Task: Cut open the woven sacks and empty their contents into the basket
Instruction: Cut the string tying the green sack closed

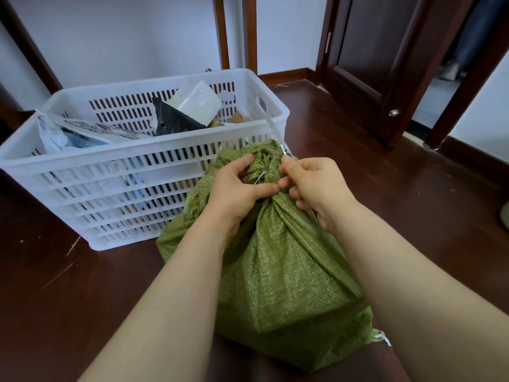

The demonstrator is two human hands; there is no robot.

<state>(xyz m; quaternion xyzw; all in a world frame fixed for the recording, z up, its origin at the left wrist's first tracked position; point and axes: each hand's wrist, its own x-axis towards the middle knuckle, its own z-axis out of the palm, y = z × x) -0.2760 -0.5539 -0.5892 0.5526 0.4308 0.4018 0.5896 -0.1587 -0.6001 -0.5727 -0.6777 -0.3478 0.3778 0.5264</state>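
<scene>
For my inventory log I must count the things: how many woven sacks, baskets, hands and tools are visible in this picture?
green woven sack: 1
white basket: 1
hands: 2, the left hand and the right hand
metal tool, held in the right hand: 1
Total: 5

The right hand [311,183] covers most of the thin metal tool [285,150] it grips, so its kind cannot be told. The green sack [289,271] hides its contents. Its white tie [260,177] mostly disappears under the left hand [237,188]. Far right, a blurred figure [468,37] runs off the top edge.
</scene>
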